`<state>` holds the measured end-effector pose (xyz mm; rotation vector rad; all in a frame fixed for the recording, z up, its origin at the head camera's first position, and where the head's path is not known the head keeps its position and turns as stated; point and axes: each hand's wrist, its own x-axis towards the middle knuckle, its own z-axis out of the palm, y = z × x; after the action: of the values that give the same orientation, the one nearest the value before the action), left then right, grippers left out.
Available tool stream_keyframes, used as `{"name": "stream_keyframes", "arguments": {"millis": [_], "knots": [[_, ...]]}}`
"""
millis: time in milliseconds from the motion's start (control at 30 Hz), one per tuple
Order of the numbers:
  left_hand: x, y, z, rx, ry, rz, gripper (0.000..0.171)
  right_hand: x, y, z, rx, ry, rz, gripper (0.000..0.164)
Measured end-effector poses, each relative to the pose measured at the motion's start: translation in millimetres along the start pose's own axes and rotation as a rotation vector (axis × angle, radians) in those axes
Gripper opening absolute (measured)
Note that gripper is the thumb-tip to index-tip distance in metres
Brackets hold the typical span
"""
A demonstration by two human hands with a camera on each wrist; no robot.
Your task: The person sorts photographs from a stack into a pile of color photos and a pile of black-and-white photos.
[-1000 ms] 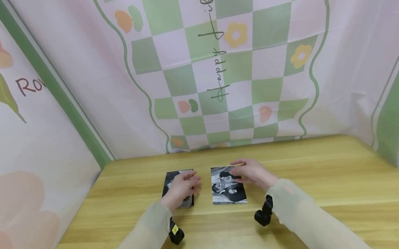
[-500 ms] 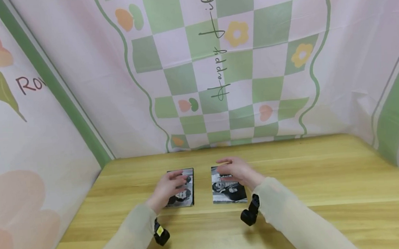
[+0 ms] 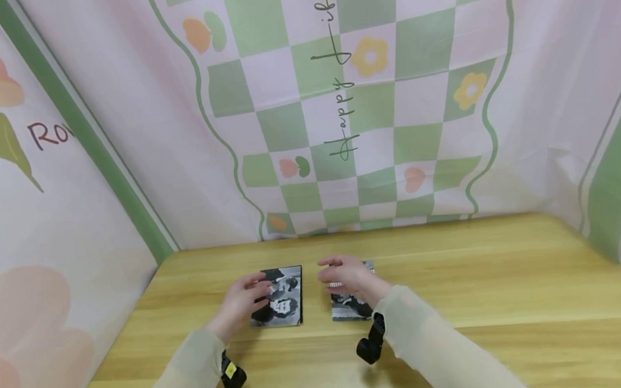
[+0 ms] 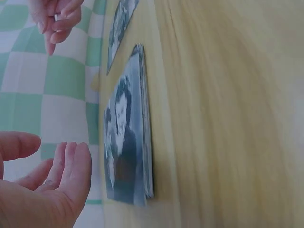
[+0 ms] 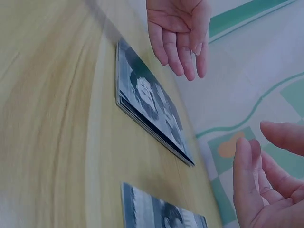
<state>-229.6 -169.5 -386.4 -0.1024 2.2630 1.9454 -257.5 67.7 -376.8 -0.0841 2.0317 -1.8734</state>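
Observation:
On the left lies a small stack of black-and-white photos [image 3: 287, 305]; its layered edge shows in the left wrist view, where the top photo [image 4: 124, 137] pictures people. To its right, a single-looking black-and-white photo [image 3: 349, 310] lies flat on the table. My left hand [image 3: 240, 302] hovers over the stack's left side, fingers loosely extended, holding nothing. Above the right photo floats my right hand [image 3: 350, 276], hiding part of it; its fingers are relaxed and nothing is between them. In the right wrist view the stack [image 5: 151, 107] appears with a gap between it and both hands.
The photos lie on a wooden table [image 3: 456, 304]. Behind it hangs a checked cloth [image 3: 372, 148] with printed lettering, and another printed cloth [image 3: 66, 221] stands at the left. A small black camera [image 3: 233, 378] sits on the left wrist, another black camera [image 3: 370, 349] on the right.
Both hands have shifted left. The left hand has moved from over the stack towards its left edge, uncovering more of it; the right hand now covers more of the right photo.

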Motion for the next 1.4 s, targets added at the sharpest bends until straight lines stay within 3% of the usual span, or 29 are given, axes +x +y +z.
{"name": "stream_keyframes", "arguments": {"millis": [433, 800, 1100, 1400], "knots": [[-1.8, -12.6, -18.6, 0.033, 0.08, 0.02, 0.043, 3, 11, 27, 0.046, -0.021, 0.015, 0.042], [-2.5, -26.1, -30.5, 0.092, 0.082, 0.039, 0.042, 7, 19, 38, 0.055, -0.033, 0.042, 0.045], [-4.6, -31.1, -33.7, 0.078, 0.085, 0.009, 0.044, 10, 30, 41, 0.139, -0.05, 0.034, 0.045], [-2.0, -34.7, -30.9, 0.095, 0.105, -0.002, 0.043, 11, 34, 43, 0.146, -0.045, 0.058, 0.042]]}}
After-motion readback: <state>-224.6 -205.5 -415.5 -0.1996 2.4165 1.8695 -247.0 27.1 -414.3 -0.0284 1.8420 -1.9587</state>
